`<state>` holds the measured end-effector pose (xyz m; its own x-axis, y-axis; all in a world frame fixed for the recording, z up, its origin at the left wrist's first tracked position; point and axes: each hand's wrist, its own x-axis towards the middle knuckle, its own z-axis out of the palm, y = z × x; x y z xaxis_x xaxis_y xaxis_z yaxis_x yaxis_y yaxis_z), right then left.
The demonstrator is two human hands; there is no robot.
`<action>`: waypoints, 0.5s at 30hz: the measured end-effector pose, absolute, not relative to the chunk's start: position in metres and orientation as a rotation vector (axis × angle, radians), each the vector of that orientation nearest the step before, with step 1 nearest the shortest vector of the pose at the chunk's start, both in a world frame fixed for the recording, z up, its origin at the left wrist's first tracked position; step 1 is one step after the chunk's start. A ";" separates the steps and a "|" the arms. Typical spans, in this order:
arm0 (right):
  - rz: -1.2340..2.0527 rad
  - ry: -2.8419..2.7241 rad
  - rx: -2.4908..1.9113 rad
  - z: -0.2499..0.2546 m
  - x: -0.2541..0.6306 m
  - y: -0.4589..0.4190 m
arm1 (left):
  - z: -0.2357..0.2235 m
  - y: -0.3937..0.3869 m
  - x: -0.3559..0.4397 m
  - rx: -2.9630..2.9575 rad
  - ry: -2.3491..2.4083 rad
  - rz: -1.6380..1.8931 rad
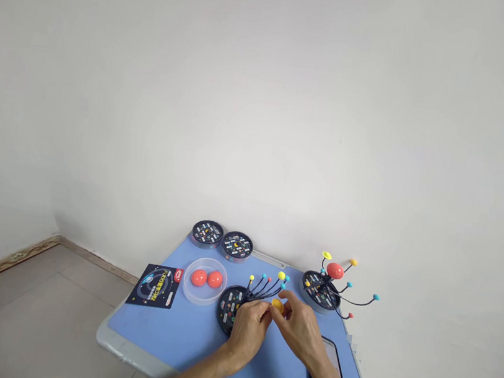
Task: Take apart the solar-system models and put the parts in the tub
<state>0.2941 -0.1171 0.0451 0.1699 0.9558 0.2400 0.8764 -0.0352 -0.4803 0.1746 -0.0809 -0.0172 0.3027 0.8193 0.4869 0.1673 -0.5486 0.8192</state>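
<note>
A planet model with a round black base [228, 309] and several thin black arms tipped with small blue, red and yellow balls stands at the middle of the table. My left hand [250, 326] is closed over the base's right side, by the root of the arms. Its fingertips are pinched, and what they grip is hidden. In my right hand [301, 324] an orange-yellow ball [277, 306] sits between thumb and fingers, touching or very near the left fingertips. A finished-looking model [335, 271] with a red centre ball and curved arms stands at the right.
Two round black discs in cases [207, 233] lie at the back left. A clear dish [202, 300] holds two red balls [199, 277]. The dark printed card [154, 286] lies left of it. A tablet [332, 354] is under my right forearm. The wall [261, 121] stands behind the table.
</note>
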 end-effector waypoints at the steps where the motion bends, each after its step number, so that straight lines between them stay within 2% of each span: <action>1: 0.201 -1.750 -1.910 0.046 0.294 -0.117 | -0.017 -0.081 0.174 1.902 0.866 1.265; 8: 0.144 -1.929 -1.886 0.054 0.294 -0.118 | -0.019 -0.080 0.175 1.907 0.884 1.261; 15: 0.241 -2.138 -1.745 0.064 0.298 -0.120 | -0.023 -0.079 0.173 1.915 0.802 1.273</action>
<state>0.2975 -0.1204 0.0637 -0.1650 0.9708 0.1742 0.9077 0.2185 -0.3583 0.1731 -0.0790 -0.0226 0.3281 0.7953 0.5097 0.1170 -0.5696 0.8135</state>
